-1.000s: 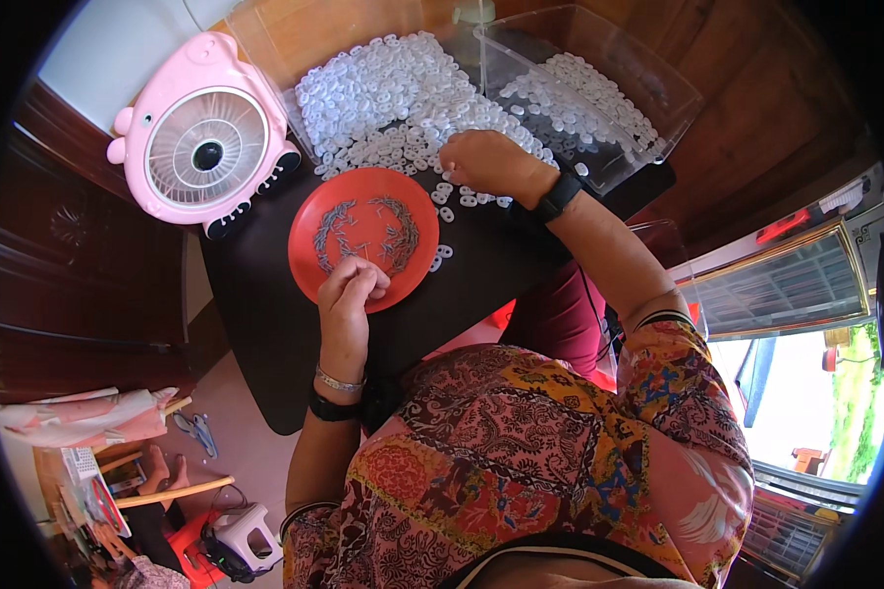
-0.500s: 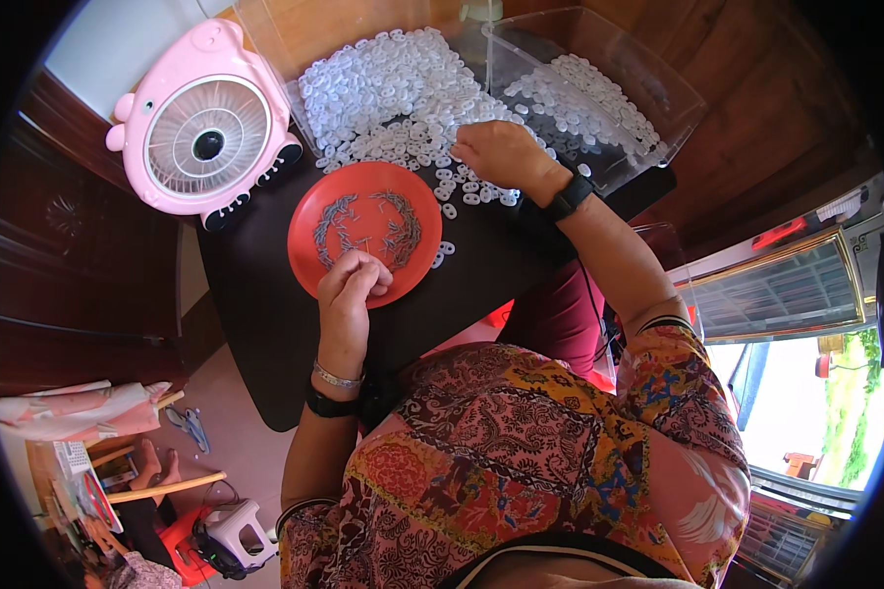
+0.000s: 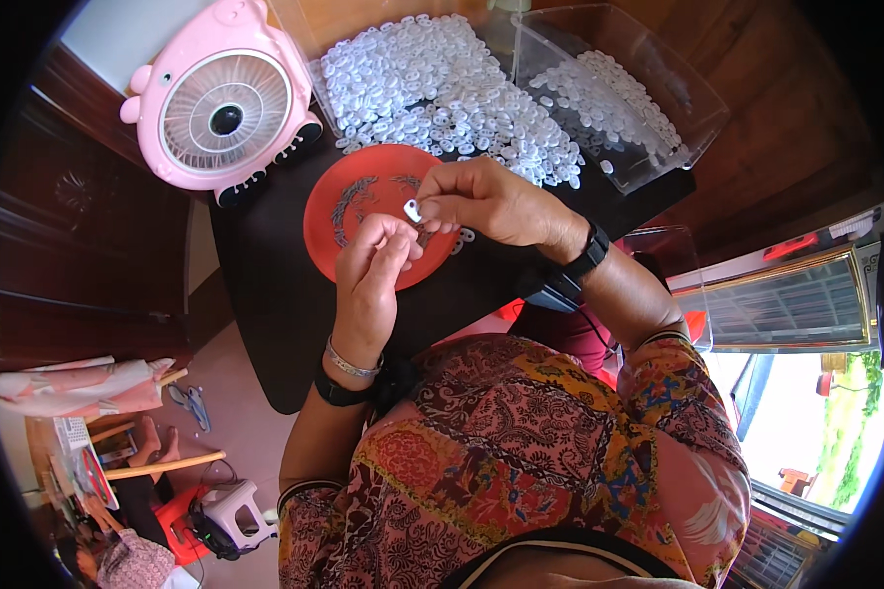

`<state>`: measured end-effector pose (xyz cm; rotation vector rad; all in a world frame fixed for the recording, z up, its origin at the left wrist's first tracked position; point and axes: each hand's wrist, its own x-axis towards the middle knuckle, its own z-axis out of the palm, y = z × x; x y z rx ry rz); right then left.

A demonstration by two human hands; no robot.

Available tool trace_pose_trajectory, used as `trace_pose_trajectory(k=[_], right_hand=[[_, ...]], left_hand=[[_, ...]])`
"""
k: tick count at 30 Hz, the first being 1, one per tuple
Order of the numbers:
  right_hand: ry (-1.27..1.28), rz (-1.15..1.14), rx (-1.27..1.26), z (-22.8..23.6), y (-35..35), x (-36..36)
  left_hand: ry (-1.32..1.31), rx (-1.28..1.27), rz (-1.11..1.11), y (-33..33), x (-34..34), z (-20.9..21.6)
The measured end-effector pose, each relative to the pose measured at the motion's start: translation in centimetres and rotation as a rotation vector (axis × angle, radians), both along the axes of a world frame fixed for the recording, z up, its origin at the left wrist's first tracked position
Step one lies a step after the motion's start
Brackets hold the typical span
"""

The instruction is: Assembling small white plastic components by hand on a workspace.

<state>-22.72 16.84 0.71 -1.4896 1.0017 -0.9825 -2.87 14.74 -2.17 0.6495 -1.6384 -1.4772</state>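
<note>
My right hand (image 3: 491, 201) pinches a small white oval plastic piece with a hole (image 3: 413, 211) between thumb and fingertips. My left hand (image 3: 375, 257) is just below and to its left, closed in a pinch, its fingertips close to the piece. Whatever those left fingers hold is hidden. Both hands are above the near right part of a red plate (image 3: 316, 221). Small grey metal screws or pins (image 3: 349, 204) lie on the plate in a curved band. A large heap of similar white oval pieces (image 3: 413, 74) covers the far side of the dark table (image 3: 265, 285).
A pink animal-shaped fan (image 3: 221, 108) stands at the far left of the table. A clear plastic box (image 3: 702, 147) with more white pieces sits at the far right. Loose pieces (image 3: 465, 236) lie beside the plate. Another person's bare feet (image 3: 157, 442) show at lower left.
My right hand has come from the heap toward my left hand, bringing a white oval piece. My left hand has shifted slightly right and up. The view has shifted a little.
</note>
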Motion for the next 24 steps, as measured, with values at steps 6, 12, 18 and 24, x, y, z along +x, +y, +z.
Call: trace_pose_trajectory(k=[6,12,18,24], right_hand=[[0.337,-0.043,-0.251,0.4,0.4,1.9],[0.573,-0.130,-0.568,0.7,-1.6,2.9],[0.982,-0.151,-0.618,-1.5,-4.0,2.0],[1.270,0.043,-0.579,-2.7,-4.6,3.6]], left_hand=[[-0.071,0.025,-0.034,0.0,0.9,-0.1],[0.006,0.111,0.039,-2.3,2.1,0.1],[0.123,0.223,0.208,-4.1,3.8,-1.0],[0.151,0.261,0.192,-4.1,3.6,-2.1]])
